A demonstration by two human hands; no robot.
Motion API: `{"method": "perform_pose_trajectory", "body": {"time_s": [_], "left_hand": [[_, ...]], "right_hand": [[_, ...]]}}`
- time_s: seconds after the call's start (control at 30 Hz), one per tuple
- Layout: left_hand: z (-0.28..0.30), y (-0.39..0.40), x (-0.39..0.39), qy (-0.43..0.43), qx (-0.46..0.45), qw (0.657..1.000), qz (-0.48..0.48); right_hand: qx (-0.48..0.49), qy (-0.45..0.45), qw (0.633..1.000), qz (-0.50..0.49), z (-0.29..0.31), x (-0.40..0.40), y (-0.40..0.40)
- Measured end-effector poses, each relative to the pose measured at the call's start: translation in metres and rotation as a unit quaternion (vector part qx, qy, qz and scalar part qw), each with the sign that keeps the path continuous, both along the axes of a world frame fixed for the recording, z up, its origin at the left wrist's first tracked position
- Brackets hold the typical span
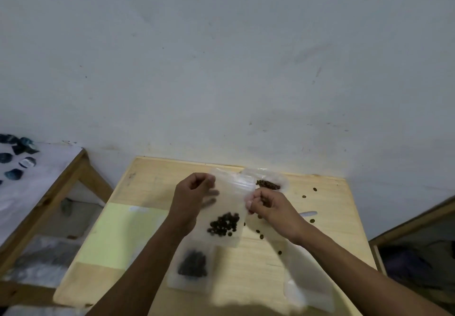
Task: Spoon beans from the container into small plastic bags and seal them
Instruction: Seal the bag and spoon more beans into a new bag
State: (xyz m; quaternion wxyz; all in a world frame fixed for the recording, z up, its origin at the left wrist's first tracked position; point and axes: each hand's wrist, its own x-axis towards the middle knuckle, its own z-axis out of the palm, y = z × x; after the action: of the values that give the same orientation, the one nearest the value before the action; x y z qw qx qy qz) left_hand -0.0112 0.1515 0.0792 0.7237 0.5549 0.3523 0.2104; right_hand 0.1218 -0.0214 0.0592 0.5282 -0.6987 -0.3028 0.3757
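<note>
A small plastic bag (227, 213) of beans (224, 224) is held upright above the wooden table (327, 207).

Left hand (193, 196) pinches its top corner at 10 o'clock, right hand (267, 205) at 2 o'clock; a filled bag (190, 269) lies at 7 o'clock, loose beans (309, 192) scattered toward 2.

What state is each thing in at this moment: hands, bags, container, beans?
Left hand: pinching the held bag's top left corner.
Right hand: pinching its top right edge.
Held clear plastic bag: lifted, dark beans at bottom; seal unclear.
Filled clear bag: lying flat on wooden table.
Clear container: holding beans.
Loose beans: scattered on table.
</note>
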Motion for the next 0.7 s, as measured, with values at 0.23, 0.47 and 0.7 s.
{"method": "perform_pose_trajectory", "body": {"time_s": [0.23, 0.47, 0.7], "left_hand": [[-0.04, 0.006, -0.05, 0.156, 0.015, 0.987, -0.029], [-0.084, 0.007, -0.107, 0.303, 0.137, 0.935, -0.123], [-0.111, 0.012, -0.118, 0.389, 0.231, 0.867, -0.211]], "right_hand": [[-0.03, 0.192, 0.974, -0.12, -0.024, -0.053, 0.03], [-0.078, 0.149, 0.975, -0.144, -0.058, -0.096, 0.046], [-0.176, -0.02, 0.984, -0.014, -0.097, -0.124, 0.057]]}}
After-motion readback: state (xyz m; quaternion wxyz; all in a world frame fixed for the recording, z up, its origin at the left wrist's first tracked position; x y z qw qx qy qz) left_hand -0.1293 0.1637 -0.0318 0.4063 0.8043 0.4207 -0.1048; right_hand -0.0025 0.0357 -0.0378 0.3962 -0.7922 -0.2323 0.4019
